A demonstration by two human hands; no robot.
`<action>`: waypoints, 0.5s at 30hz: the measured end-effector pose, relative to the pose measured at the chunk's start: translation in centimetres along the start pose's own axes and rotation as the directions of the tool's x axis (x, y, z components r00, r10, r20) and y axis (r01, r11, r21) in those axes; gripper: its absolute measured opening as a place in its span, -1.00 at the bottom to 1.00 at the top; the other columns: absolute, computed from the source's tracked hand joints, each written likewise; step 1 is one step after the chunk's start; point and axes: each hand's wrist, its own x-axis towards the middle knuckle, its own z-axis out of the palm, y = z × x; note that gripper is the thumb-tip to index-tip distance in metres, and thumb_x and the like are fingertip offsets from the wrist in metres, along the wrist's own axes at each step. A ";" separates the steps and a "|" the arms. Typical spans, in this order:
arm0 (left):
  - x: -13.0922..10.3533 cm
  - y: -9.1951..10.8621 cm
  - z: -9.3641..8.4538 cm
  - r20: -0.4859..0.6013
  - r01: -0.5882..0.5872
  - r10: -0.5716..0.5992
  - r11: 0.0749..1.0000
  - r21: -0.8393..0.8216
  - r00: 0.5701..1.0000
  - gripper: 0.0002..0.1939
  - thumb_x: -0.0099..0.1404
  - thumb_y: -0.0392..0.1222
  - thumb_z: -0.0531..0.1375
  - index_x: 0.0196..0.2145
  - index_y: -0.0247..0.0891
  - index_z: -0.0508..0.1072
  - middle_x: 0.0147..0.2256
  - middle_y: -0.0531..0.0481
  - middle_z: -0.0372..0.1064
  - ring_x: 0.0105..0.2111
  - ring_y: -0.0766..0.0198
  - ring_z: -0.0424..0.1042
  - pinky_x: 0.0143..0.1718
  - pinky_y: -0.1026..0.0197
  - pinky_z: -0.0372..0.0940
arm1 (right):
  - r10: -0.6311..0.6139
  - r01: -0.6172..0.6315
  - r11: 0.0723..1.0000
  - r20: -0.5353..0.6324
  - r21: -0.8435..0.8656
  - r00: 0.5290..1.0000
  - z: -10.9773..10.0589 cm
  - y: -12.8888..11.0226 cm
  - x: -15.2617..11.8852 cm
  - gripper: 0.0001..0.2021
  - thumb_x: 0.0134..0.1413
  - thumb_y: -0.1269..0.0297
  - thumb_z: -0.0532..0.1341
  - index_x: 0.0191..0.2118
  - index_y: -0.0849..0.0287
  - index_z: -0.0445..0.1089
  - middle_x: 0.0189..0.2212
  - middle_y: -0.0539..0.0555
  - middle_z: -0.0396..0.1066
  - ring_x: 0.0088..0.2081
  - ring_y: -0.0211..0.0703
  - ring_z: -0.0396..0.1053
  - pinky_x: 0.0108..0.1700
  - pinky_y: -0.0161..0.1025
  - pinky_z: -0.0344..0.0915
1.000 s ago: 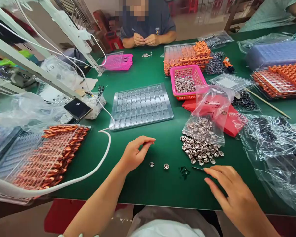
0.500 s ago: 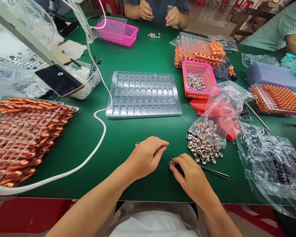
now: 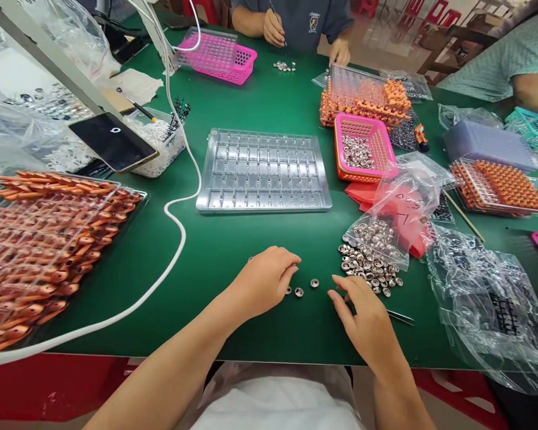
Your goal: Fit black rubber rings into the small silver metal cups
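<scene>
My left hand [image 3: 265,282] is over the green table with its thumb and fingertips pressed together; what they hold, if anything, is hidden. Close to those fingertips lie small round silver metal caps with dark openings, one cap [image 3: 288,290] partly behind the hand and another cap [image 3: 299,292] beside it. A third cap [image 3: 314,283] sits between my two hands. My right hand [image 3: 362,309] has its thumb and fingers apart, with nothing seen between them. Just beyond it is a pile of metal caps [image 3: 372,266], spilling from a clear plastic bag [image 3: 401,221]. Tweezers [image 3: 401,318] are partly hidden behind my right hand.
A clear compartment tray [image 3: 264,173] lies ahead. The pink basket [image 3: 365,143] at right holds small metal pieces. Trays of orange parts [image 3: 67,257] are at left, beside a white cable [image 3: 179,233]. A phone [image 3: 112,141] leans there. A co-worker's hand [image 3: 274,27] holds a thin tool opposite.
My right hand has let go of a cap and moved slightly right, its fingers now apart. Caps now show on the table between my hands. My left hand has barely shifted.
</scene>
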 end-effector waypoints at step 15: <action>-0.1 -0.3 -0.1 0.103 -0.002 -0.004 0.998 0.061 0.995 -0.75 0.44 -0.31 0.04 -0.13 -0.22 0.52 -0.18 -0.06 0.52 -0.15 0.12 0.45 -0.16 0.11 0.37 | 0.166 -0.375 0.904 0.637 0.207 0.752 -1.4 1.7 -13.6 -0.70 0.34 0.20 0.05 -0.19 -0.01 0.55 -0.27 0.06 0.57 -0.25 -0.06 0.57 -0.17 -0.25 0.50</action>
